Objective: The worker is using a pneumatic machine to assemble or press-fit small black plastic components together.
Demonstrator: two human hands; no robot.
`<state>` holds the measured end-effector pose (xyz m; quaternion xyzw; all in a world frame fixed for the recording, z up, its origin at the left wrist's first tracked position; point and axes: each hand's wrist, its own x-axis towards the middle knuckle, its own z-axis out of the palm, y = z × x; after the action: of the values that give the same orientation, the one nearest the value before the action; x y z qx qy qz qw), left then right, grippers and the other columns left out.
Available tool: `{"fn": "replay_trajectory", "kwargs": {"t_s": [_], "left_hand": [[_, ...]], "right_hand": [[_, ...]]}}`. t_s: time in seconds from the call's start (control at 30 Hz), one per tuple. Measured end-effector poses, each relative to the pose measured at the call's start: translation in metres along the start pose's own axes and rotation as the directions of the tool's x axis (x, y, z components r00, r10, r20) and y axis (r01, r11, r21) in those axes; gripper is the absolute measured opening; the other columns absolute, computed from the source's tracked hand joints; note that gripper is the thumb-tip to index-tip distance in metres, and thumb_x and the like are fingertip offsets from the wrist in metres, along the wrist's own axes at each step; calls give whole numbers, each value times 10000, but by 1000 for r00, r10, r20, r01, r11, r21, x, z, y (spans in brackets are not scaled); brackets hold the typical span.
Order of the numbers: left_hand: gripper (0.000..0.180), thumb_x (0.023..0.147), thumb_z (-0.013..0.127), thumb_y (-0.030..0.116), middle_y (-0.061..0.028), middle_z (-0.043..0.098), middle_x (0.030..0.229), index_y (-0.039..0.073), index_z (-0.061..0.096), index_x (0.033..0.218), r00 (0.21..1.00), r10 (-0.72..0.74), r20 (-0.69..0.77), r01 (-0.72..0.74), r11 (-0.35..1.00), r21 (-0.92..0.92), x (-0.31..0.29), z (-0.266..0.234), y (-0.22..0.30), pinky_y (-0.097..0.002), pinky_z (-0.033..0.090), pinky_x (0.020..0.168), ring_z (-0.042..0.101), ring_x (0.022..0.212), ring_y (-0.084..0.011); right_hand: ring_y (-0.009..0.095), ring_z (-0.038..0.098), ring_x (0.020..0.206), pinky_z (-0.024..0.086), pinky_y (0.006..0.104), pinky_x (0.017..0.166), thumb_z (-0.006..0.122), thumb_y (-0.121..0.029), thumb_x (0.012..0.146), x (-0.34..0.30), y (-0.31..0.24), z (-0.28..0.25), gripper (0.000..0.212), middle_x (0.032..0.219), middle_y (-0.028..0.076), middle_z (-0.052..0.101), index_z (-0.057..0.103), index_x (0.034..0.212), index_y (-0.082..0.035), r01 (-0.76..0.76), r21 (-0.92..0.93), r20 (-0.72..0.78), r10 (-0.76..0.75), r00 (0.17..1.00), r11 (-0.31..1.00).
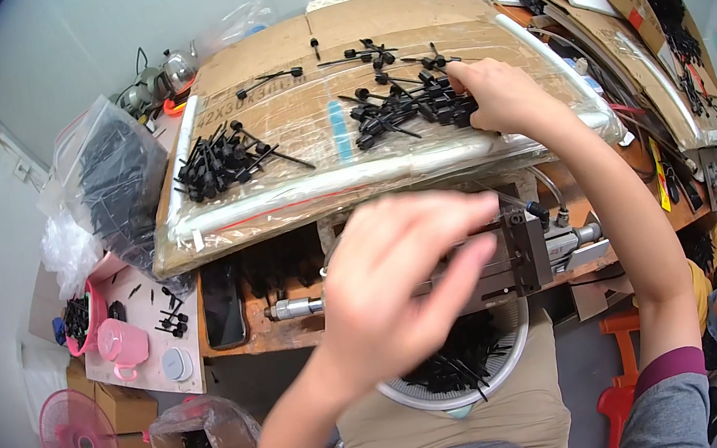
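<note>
Black plastic parts (434, 107) lie heaped on cardboard (265, 46); our right hand (509, 94) is among them, seemingly picking, pinch we can't tell. Our blurred left hand (409, 277) spreads above the metal fixture (529, 255); next likely needs one part freed cleanly.

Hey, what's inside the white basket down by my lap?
Thin black parts lie heaped in the basket. Your left hand covers part of it, and the heap hides the bottom.
</note>
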<state>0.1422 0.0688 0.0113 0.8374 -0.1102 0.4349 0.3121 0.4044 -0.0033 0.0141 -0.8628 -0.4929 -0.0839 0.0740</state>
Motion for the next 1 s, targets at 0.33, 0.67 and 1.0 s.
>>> {"fn": "replay_trajectory", "kwargs": {"t_s": [0.33, 0.67, 1.0], "left_hand": [[247, 921, 682, 182, -33, 570, 1132, 131, 674, 1162, 819, -148, -555, -360, 621, -696, -81, -10, 96, -355, 509, 818, 511, 1059, -205], [106, 927, 638, 143, -4, 510, 877, 93, 573, 859, 826, -300, -477, -322, 444, -836, -80, -8, 128, -268, 432, 711, 488, 839, -164], [115, 934, 567, 83, -43, 486, 849, 46, 529, 832, 901, -43, -432, -332, 574, -749, -88, -1, 103, -277, 434, 618, 479, 715, -180]], "right_hand": [[169, 597, 691, 489, 321, 676, 751, -53, 727, -10, 21, -27, 290, 752, 82, 643, 642, 980, 37, -29, 316, -92, 61, 994, 948], [262, 662, 768, 524, 360, 743, 711, -95, 745, -8, 43, -32, 224, 818, 136, 691, 700, 954, -14, -78, 338, -171, 142, 975, 938], [211, 617, 977, 525, 345, 825, 637, -43, 743, -14, 55, -16, 50, 901, 62, 614, 651, 791, -52, 249, -621, -252, -490, 834, 743]]}}
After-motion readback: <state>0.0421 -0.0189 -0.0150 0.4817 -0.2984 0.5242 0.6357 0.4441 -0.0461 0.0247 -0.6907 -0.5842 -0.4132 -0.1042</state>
